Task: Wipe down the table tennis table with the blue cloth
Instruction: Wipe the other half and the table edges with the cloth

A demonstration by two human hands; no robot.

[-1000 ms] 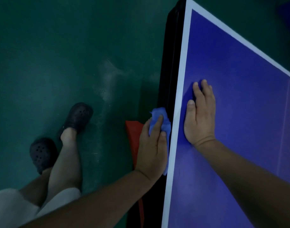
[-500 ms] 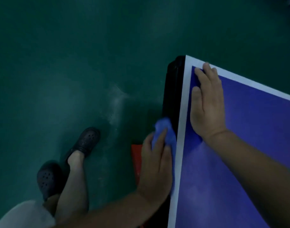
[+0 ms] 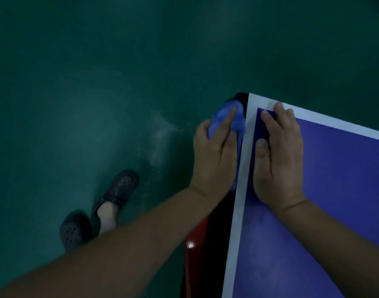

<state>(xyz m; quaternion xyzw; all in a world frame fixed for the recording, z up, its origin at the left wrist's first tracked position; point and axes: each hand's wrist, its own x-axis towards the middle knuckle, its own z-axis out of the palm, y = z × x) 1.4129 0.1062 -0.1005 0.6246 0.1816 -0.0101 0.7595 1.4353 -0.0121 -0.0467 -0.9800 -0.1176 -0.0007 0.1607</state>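
Table tennis table (image 3: 334, 190) occupies the lower right of the frame; its blue top is bordered by a white line (image 3: 238, 211), and one corner sits just right of centre. The blue cloth (image 3: 220, 117) is bunched against the black side edge (image 3: 218, 229) of the table, immediately left of that corner and below the level of the top. The left hand (image 3: 214, 155) holds the cloth there: the thumb lies on the cloth's left side, the fingers are laid over it towards the corner, and the palm runs alongside the white line. Part of the cloth trails down under the palm. The right hand (image 3: 278, 155) lies palm down on the blue top just inside the border, fingers extended and close together, holding nothing; the fingertips reach the white line at the corner. Both forearms enter from the bottom edge. A red panel (image 3: 195, 244) with a small bright glint shows beneath the table side, lower centre. The floor (image 3: 76, 72) is dark green, with a pale scuffed patch (image 3: 162, 134) left of the hands. Two dark perforated shoes stand at lower left: the upper clog (image 3: 122, 188) and the lower clog (image 3: 73, 231), the latter partly cut off by the left forearm. Lighting is dim.
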